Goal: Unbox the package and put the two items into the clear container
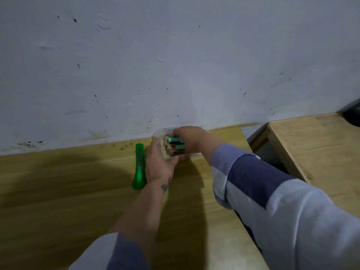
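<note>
A clear plastic container (158, 133) was held by both hands, left hand (158, 162) and right hand (190, 138), at frame centre on a light wooden table (68, 182); a stained white wall (175, 65) was seen above.

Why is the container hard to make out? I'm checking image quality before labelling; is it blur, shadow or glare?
Head view: mostly motion blur, smearing both hands, left hand and right hand, and the clear container with the teal items; the arms cast dark shadows over the table; no glare; wide-angle bending at the edges.
</note>
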Demonstrator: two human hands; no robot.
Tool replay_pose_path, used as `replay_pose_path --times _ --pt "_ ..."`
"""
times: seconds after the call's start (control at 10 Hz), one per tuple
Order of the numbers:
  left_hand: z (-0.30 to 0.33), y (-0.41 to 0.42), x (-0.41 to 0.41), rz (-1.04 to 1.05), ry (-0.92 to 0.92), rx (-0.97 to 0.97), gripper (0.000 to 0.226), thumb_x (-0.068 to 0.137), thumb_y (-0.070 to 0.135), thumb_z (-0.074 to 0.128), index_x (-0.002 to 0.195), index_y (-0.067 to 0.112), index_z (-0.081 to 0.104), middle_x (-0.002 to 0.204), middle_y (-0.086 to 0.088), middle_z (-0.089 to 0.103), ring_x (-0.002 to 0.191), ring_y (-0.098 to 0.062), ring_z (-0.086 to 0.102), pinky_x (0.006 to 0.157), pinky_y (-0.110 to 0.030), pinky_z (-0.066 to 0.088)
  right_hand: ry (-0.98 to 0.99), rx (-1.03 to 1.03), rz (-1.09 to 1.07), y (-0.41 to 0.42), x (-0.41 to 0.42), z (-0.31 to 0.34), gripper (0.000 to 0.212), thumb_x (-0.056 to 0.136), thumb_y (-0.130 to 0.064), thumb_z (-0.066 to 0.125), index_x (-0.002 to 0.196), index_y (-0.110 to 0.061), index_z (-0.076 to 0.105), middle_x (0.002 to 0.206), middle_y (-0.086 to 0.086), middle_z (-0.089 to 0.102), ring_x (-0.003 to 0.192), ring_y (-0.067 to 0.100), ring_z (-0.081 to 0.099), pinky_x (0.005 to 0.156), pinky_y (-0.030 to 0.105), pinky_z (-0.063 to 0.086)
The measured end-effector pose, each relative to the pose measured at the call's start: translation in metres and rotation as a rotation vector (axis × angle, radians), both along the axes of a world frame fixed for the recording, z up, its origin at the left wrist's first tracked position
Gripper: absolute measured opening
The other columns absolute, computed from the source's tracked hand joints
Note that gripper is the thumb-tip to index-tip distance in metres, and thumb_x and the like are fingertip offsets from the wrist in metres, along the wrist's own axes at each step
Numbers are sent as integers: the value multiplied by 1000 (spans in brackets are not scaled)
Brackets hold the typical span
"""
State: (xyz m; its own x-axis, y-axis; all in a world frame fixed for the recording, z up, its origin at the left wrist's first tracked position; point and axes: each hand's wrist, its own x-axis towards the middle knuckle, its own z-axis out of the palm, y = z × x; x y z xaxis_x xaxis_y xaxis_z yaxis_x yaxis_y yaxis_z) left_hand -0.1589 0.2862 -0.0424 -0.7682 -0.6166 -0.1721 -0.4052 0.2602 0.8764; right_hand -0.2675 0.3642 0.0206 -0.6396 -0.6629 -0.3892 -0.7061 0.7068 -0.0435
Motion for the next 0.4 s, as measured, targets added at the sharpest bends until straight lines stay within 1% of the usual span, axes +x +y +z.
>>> replay_pose_path --times 0.1,0.2,0.3,0.4 --pt "2 1 0 4 13 -26 70 76 10 77 137 14 43 130 -7 59 116 -24 58 88 -24 41 -81 -93 -108 -9 6 -7 68 72 -19 77 132 -19 44 133 10 53 118 30 52 91 29 48" --pt "-2 0 0 -28 6 -35 69 76 10 77 136 15 43 127 -7 59 114 -25 59 89 -26 43 -54 -90 -83 -9 3 -13 75 67 -24 81 131 -22 42 132 8 53 121 30 48 98 42 41" --pt "5 -6 0 -114 -28 -51 80 72 19 81 139 16 36 133 -7 53 123 -26 52 98 -32 43 -125 -183 -123 -9 3 -10 71 68 -25 80 132 -21 47 131 10 53 119 31 48 101 39 41" --pt "12 -13 18 -207 -46 -125 107 70 40 81 150 19 14 154 -1 26 140 -22 30 112 -36 31 -89 -345 -184 4 15 -8 59 76 -28 72 131 -21 51 131 8 50 121 29 46 102 40 41"
